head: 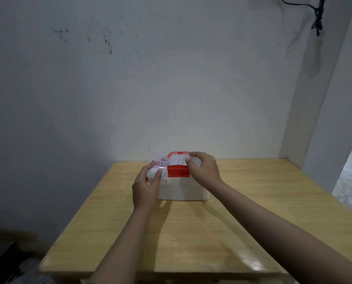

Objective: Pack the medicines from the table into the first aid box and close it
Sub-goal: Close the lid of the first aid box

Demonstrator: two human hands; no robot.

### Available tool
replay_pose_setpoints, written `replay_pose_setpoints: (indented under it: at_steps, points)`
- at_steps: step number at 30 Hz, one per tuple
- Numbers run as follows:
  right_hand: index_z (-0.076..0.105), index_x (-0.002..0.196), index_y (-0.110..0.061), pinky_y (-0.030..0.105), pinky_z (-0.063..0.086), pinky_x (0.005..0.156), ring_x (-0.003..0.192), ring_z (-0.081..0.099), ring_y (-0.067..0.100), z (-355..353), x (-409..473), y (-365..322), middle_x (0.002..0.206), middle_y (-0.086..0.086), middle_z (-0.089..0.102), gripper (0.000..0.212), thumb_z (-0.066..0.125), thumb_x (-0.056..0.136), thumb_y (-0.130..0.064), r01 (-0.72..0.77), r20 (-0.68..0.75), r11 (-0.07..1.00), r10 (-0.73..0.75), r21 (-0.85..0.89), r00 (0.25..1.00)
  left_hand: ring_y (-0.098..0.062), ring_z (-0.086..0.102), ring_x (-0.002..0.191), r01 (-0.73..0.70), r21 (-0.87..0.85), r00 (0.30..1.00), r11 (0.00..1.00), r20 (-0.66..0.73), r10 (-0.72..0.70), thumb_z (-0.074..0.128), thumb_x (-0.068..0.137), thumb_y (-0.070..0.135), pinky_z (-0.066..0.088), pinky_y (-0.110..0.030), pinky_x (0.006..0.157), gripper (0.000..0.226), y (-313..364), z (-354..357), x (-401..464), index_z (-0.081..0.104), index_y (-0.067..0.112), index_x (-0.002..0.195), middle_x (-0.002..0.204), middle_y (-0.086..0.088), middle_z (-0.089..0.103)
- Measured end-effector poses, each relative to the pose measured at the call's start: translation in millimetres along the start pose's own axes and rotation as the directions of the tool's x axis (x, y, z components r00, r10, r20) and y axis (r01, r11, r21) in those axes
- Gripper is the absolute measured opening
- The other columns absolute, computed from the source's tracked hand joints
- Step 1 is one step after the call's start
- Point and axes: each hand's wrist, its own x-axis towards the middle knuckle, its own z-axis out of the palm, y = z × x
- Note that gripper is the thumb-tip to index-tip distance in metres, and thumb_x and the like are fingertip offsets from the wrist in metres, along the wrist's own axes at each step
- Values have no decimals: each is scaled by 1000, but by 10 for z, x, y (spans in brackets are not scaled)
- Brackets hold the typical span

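1. the first aid box point(183, 188) stands on the far middle of the wooden bench point(252, 212), close to the wall, its white body square to the viewer so both hands reach it evenly.
2. its clear lid point(156, 163) lies down over the body, with the red handle point(178, 154) folded at the far top and the red latch point(178, 171) at the near front edge.
3. the left hand point(147, 184) cups the lid's near left corner, fingers curled over the edge, seemingly pressing it down so the lid seats.
4. the right hand point(204, 170) rests over the right side of the lid, its fingertips point(188, 160) touching just beside the latch, likely to steady the box or work the catch.
5. neither hand lifts anything; both press and hold the box.
6. no medicines lie loose on the bench, and purple shapes show faintly through the lid, so packing looks done and only the closing remains. whether the latch has snapped home cannot be told.
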Motion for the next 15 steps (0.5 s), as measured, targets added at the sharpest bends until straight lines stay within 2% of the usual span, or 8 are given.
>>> replay_pose_setpoints:
  at_steps: [3, 7, 11, 15]
  points:
    - [62, 119, -25, 42, 37, 106, 126, 42, 19, -65, -22, 85, 127, -1, 59, 44, 64, 77, -38, 63, 104, 998, -60, -25, 993, -21, 55, 116, -12, -3, 1000, 1000, 4, 12, 59, 85, 46, 57, -43, 83, 34, -17, 5, 2, 52, 48, 118, 126, 16, 52]
    - [55, 127, -31, 47, 27, 111, 136, 28, 22, -156, -78, 194, 140, -2, 48, 59, 71, 73, -47, 205, 222, 972, -177, -112, 959, -17, 56, 117, -41, -28, 999, 999, -13, 41, 61, 86, 43, 53, -45, 91, 29, -47, 17, 14, 54, 51, 113, 120, 22, 54]
    - [56, 123, -38, 45, 29, 108, 135, 28, 21, -75, -119, 250, 140, -5, 47, 65, 71, 65, -61, 274, 183, 931, -234, -240, 955, -19, 56, 117, -34, -34, 999, 999, -20, 33, 61, 85, 44, 53, -46, 91, 31, -72, 27, 7, 54, 49, 115, 120, 22, 53]
    - [56, 123, -38, 43, 31, 106, 134, 31, 22, -30, -133, 306, 137, -4, 51, 61, 71, 68, -57, 323, 129, 902, -297, -286, 946, -21, 56, 118, -33, -37, 999, 999, -23, 32, 60, 85, 48, 55, -47, 86, 35, -77, 32, -4, 53, 49, 119, 123, 19, 53]
